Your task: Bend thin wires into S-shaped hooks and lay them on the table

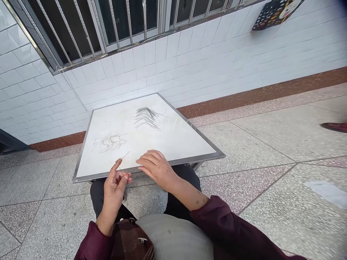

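A thin dark wire-like strand (125, 155) rises from my left hand (116, 184), whose thumb and fingers are closed on it just in front of the table edge. My right hand (155, 166) is beside it, over the front rim of the white table (179, 141). Its fingers are bent and pressed together; whatever they pinch is too small or hidden to make out. Farther back on the tabletop lies a dense pile of dark, bent thin strands (146, 115). To the left, a looser group of curved strands (112, 142) is spread out.
A white tiled wall (135, 76) and a barred window (116, 25) stand behind the table. A patterned dark bag (275, 14) hangs at the upper right. On the speckled floor lies a pale sheet (325, 191). Part of a red shoe (334, 126) shows at the right edge.
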The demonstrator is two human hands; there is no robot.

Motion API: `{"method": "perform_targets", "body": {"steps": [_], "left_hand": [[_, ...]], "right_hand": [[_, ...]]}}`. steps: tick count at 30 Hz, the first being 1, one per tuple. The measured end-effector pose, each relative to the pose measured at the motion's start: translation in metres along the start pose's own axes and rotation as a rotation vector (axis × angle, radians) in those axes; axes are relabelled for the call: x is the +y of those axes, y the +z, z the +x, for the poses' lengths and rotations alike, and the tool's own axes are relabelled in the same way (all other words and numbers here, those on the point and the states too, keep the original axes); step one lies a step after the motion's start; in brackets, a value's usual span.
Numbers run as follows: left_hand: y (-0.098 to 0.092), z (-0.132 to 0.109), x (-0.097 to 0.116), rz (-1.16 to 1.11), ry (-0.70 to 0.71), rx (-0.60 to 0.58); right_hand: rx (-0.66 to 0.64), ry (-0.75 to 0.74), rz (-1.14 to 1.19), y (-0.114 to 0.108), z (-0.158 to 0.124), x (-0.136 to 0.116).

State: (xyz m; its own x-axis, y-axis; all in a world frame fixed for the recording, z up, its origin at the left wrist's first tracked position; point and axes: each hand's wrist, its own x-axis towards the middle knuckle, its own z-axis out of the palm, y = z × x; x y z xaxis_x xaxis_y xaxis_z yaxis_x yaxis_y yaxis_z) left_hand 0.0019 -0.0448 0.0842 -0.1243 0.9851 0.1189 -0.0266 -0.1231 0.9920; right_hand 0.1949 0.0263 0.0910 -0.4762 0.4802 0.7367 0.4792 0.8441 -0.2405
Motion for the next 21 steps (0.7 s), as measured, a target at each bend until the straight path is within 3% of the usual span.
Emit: {"method": "perform_targets", "body": {"steps": [5, 9, 14, 21], "left_hand": [[0.001, 0.000, 0.001, -0.077, -0.023, 0.058], [0.004, 0.000, 0.004, -0.108, -0.033, 0.067], [0.007, -0.002, 0.006, -0.102, -0.058, 0.058], [0.010, -0.005, 0.006, -0.082, -0.075, 0.017]], "right_hand": [[0.215, 0.389, 0.256, 0.006, -0.006, 0.006], [0.147, 0.733, 0.804, 0.015, -0.009, 0.001], [0.037, 0.807, 1.171, 0.018, -0.007, -0.013], [-0.017, 0.829, 1.373, 0.016, -0.005, -0.022]]}}
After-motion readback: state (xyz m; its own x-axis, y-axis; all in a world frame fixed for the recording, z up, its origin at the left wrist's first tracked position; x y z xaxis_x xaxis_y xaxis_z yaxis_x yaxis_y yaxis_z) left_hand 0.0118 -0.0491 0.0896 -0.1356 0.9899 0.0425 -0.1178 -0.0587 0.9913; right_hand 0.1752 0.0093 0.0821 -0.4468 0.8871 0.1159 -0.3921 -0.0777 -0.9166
